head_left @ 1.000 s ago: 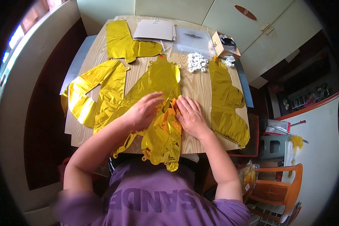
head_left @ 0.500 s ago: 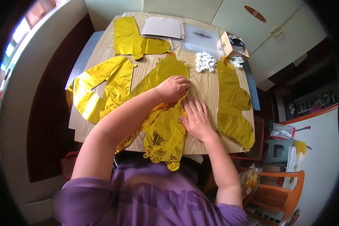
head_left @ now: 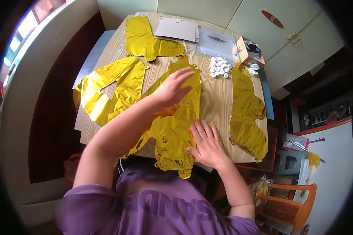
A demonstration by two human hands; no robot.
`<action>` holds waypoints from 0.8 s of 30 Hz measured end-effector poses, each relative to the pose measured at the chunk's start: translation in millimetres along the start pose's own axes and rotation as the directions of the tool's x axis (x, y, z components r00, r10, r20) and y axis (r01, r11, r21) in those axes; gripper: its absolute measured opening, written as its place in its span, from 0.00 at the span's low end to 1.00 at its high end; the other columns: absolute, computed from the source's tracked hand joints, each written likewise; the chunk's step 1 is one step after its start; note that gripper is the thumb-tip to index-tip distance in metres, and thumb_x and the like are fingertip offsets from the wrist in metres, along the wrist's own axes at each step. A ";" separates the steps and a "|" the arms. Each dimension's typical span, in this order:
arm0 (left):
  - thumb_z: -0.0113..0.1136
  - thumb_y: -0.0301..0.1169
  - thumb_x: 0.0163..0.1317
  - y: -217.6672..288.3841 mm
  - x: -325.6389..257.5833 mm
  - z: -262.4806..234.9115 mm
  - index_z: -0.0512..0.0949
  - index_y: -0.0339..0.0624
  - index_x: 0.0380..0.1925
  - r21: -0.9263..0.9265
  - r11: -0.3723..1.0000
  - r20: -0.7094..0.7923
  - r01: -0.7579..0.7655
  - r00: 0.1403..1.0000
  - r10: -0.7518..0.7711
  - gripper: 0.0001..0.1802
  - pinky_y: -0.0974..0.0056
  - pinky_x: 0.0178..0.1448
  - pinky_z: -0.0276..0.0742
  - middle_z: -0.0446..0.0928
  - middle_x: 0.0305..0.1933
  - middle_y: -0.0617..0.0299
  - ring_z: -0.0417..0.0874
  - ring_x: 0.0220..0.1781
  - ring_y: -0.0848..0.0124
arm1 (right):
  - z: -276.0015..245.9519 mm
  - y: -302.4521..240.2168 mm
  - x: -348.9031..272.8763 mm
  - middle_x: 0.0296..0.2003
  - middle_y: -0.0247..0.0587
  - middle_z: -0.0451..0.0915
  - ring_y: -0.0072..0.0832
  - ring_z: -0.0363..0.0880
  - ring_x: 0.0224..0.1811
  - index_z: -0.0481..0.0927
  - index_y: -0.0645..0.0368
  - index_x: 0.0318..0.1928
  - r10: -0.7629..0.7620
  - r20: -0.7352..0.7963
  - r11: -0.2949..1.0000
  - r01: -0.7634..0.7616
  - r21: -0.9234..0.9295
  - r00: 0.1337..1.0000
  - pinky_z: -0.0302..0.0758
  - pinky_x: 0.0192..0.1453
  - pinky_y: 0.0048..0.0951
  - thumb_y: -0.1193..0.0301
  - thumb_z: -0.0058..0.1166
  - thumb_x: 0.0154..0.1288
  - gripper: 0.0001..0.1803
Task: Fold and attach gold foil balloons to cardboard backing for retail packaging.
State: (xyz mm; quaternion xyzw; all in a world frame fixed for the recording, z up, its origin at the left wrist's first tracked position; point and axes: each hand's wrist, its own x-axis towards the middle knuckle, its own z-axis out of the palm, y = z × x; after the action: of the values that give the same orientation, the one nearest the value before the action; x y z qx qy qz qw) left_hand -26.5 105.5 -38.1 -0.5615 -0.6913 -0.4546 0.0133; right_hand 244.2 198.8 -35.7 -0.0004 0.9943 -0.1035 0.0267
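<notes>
A flat gold foil balloon [head_left: 180, 121] lies before me, its near end hanging over the table's front edge. Above its upper part my left hand [head_left: 174, 87] is lifted, fingers stretched out and holding nothing. My right hand [head_left: 207, 144] lies flat with spread fingers, its fingertips and thumb on the balloon's right edge and the rest on the wood. Part of the balloon is hidden under my left forearm. Another gold foil balloon [head_left: 123, 88] is at the left, one more [head_left: 139, 37] at the back left and a further one [head_left: 245, 113] at the right.
On the wooden table [head_left: 213, 98] sit a pile of small white rolls [head_left: 220, 67], a stack of white sheets [head_left: 177, 29], clear plastic bags [head_left: 215, 41] and a wooden box [head_left: 250, 51]. A wooden chair [head_left: 290, 201] stands at the lower right.
My left hand has risen off the balloon and opened. The balloon's right side now lies flatter and straighter. My right hand has slid slightly nearer along its edge.
</notes>
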 end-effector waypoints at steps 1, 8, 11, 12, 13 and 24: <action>0.65 0.35 0.64 20.1 -12.2 -22.5 0.70 0.43 0.67 -0.055 0.995 0.001 0.087 0.996 -0.087 0.32 0.49 0.73 0.69 0.67 0.72 0.46 0.70 0.71 0.45 | -4.2 1.2 -3.0 0.81 0.49 0.45 0.50 0.41 0.83 0.53 0.58 0.79 0.001 0.007 1.000 -0.001 0.001 1.000 0.36 0.83 0.57 0.41 0.40 0.75 0.44; 0.75 0.46 0.45 119.7 -206.3 -130.0 0.67 0.45 0.70 0.496 0.867 0.515 -0.045 0.819 -0.252 0.50 0.40 0.77 0.58 0.65 0.74 0.46 0.64 0.76 0.46 | -17.2 4.0 -6.6 0.78 0.48 0.54 0.49 0.47 0.82 0.62 0.51 0.76 -0.078 0.009 0.994 0.077 0.075 0.997 0.40 0.83 0.55 0.39 0.41 0.74 0.41; 0.66 0.33 0.50 104.2 -244.4 -123.7 0.77 0.42 0.57 0.589 0.787 0.365 -0.183 0.929 -0.057 0.30 0.46 0.71 0.66 0.75 0.63 0.52 0.73 0.68 0.54 | -13.7 3.9 -5.1 0.77 0.49 0.58 0.51 0.51 0.80 0.66 0.51 0.74 -0.078 -0.053 0.995 0.081 0.060 0.996 0.45 0.82 0.54 0.42 0.43 0.75 0.38; 0.65 0.31 0.50 106.1 -239.5 -124.1 0.79 0.42 0.52 0.551 0.817 0.318 -0.172 0.948 -0.015 0.26 0.48 0.69 0.68 0.77 0.59 0.54 0.75 0.65 0.56 | -12.7 3.0 -4.7 0.76 0.49 0.59 0.52 0.52 0.79 0.66 0.51 0.74 -0.067 -0.064 0.996 0.070 0.049 0.996 0.46 0.82 0.54 0.42 0.43 0.75 0.37; 0.63 0.29 0.50 110.1 -233.4 -124.4 0.82 0.41 0.48 0.513 0.843 0.266 -0.162 0.964 0.023 0.21 0.50 0.66 0.71 0.79 0.55 0.56 0.77 0.62 0.58 | -12.6 1.1 -3.6 0.74 0.51 0.62 0.53 0.57 0.77 0.70 0.52 0.72 -0.075 -0.115 0.996 0.079 0.032 0.990 0.51 0.80 0.54 0.46 0.47 0.75 0.33; 0.58 0.36 0.53 145.1 -123.7 -99.0 0.82 0.42 0.37 0.460 0.546 0.390 -0.700 0.712 0.583 0.14 0.54 0.59 0.72 0.79 0.45 0.59 0.77 0.61 0.60 | -6.2 -2.8 7.6 0.68 0.52 0.70 0.53 0.62 0.73 0.77 0.54 0.62 -0.070 -0.223 0.992 0.092 0.088 0.972 0.58 0.77 0.52 0.58 0.61 0.66 0.26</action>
State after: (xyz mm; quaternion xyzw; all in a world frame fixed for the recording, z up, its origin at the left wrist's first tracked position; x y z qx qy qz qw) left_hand 84.9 -59.1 43.5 -0.7841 -0.5374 -0.1289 0.2826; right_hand 236.2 197.3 -29.5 -0.0281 0.9840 -0.1523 -0.0878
